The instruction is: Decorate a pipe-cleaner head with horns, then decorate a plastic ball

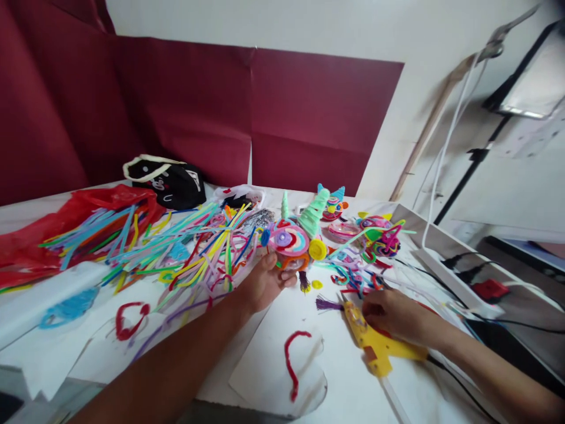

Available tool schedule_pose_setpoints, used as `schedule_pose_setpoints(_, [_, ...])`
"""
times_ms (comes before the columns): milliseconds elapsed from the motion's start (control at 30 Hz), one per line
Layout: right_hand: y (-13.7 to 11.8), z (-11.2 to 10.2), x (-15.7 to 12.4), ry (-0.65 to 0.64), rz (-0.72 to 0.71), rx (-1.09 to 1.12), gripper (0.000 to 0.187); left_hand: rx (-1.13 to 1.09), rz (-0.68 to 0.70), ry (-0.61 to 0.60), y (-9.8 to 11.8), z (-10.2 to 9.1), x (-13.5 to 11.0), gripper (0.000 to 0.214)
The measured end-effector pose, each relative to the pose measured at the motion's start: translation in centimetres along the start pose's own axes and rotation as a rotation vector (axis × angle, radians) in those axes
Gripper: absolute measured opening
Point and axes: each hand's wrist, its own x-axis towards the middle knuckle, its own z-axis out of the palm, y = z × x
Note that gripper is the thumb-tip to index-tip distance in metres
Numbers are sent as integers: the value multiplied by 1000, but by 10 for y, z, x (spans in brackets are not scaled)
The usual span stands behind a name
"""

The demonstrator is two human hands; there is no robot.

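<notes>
- Craft figure: lifted off the desk in the left hand, mid-view, loose pipe cleaners spread to its left.
- Left hand: fingers curled partway in, gripping the figure's lower left edge, thumb up on the near side.
- Right hand: fingers bent inward, right beside the yellow glue gun; whether it touches the gun or pinches something small, can't tell.
- Weight: probably very light, one hand looks plenty.
- Feel: fuzzy, coiled-looking surface, so likely soft outside and not slippery; how stiff the core is, unclear.
- Weak spots: large green horn and small green horn stick up from the top, likely to bend or pop off if squeezed. Same guess for the yellow disc and blue piece at the sides.
- Best hold: low on the pink body, fingers under, thumb on the edge, light pressure; about what the left hand has.
- Avoid: lifting by horns or side pieces, pressing the striped front, crushing the orange ring low down.
</notes>
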Motion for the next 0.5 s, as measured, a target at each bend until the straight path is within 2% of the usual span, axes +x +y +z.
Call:
schedule_pose_setpoints(333, [-3, -8, 3, -52, -10, 46, 13, 58, 27, 43, 2, 1, 4, 40])
schedule_pose_setpoints(500, [4, -17, -2, 15, 2, 87, 5, 90, 32, 22, 1, 1, 6, 40])
